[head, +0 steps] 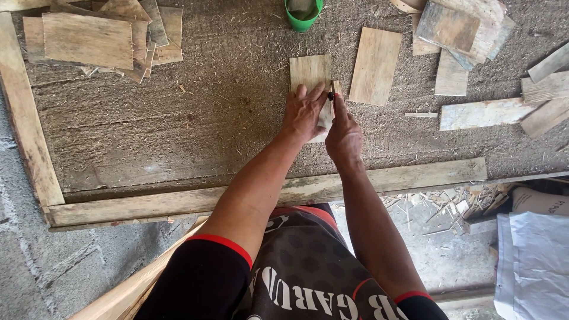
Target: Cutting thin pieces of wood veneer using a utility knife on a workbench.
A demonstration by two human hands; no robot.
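Observation:
A small light plywood piece (309, 72) lies upright on the dusty work surface (207, 118). My left hand (303, 112) presses flat on its lower part. My right hand (342, 135) sits just to the right, closed around a thin dark marking tool (331, 95) whose tip touches the piece's right edge. The lower end of the piece is hidden under my hands.
Another plywood rectangle (374, 65) lies to the right. Stacked boards (101, 37) sit at the far left and more scraps (474, 29) at the far right. A green cup (303, 15) stands at the top. Wooden rails (178, 201) frame the surface; white sacks (533, 261) lie below right.

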